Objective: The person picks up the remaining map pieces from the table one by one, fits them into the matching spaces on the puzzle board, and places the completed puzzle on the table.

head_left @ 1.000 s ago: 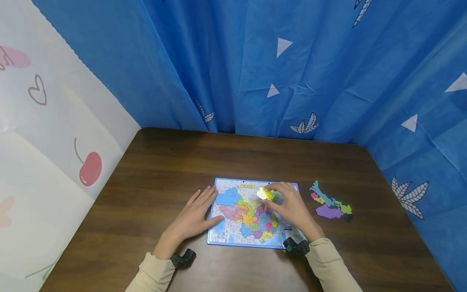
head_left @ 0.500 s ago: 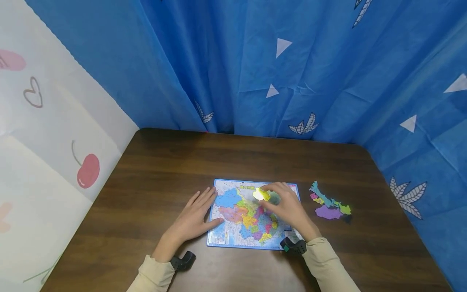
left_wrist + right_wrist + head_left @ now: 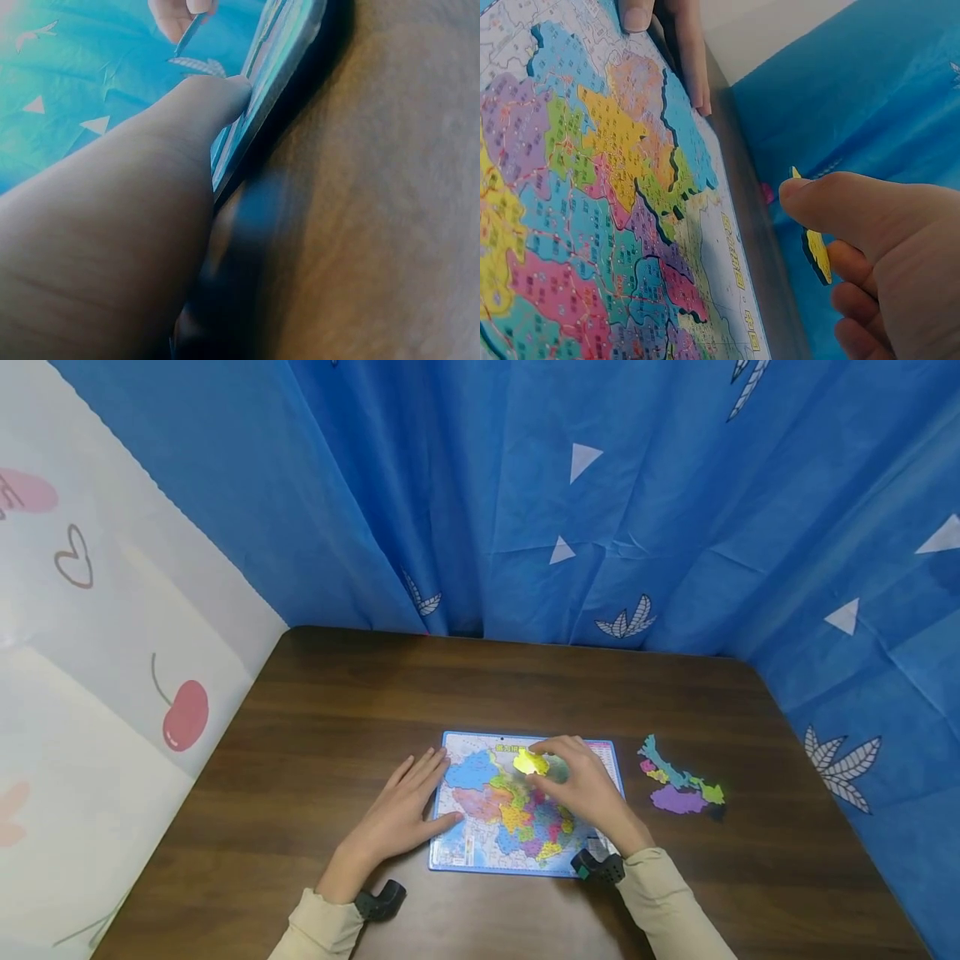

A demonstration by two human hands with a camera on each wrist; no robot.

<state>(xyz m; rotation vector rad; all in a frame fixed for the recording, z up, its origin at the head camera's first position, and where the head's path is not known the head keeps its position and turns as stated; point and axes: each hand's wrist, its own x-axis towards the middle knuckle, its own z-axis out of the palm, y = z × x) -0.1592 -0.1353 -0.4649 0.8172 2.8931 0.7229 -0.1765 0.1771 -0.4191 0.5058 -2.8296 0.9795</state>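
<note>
A map puzzle board (image 3: 480,857) with a blue rim lies on the table, many coloured pieces fitted in its middle and left. My left hand (image 3: 408,806) rests on the board's left edge, fingers straight and thumb spread. Between thumb and fingers, my right hand (image 3: 585,785) pinches a yellow map puzzle piece (image 3: 530,762) over the upper part of the board. In the right wrist view this yellow piece (image 3: 817,255) is seen nearly edge-on, apart from the board. The right hand hides part of the board's right side in the head view.
Right of the board lie several loose puzzle pieces: a long teal one (image 3: 666,768), a purple one (image 3: 678,800), a green one (image 3: 711,793) and smaller ones. A blue curtain (image 3: 517,510) hangs behind the brown table (image 3: 360,693); a white printed sheet (image 3: 112,635) stands left.
My right hand has shifted a little left over the board with the yellow piece, whose bright glare has lessened. The left hand stays on the board's edge.
</note>
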